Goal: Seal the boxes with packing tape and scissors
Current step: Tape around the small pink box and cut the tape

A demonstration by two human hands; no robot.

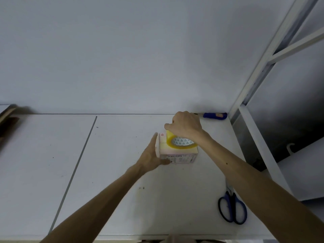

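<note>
a white table (pixel 114 155) carries a scatter of things; at its right edge stands a white metal frame (pixel 257 72), close to the right forearm; against the far wall, just beside that frame, lies a blue-handled tool (pixel 214 116) (its tip is hidden behind the right hand); brown cardboard (pixel 7 123) shows at the far left edge; the scissors (pixel 232 207), blue-handled, lie near the front right, well apart from the box; the box (pixel 182 157), small and pinkish, sits right of centre; the tape roll (pixel 181 142) lies flat on its top; the right hand (pixel 185 127) curls over the roll's far rim, gripping it; the left hand (pixel 150 155) presses straight fingers on the box's left side, thumb along the front; counted: one box, one roll, one pair of scissors, one blue tool, two hands.
</note>
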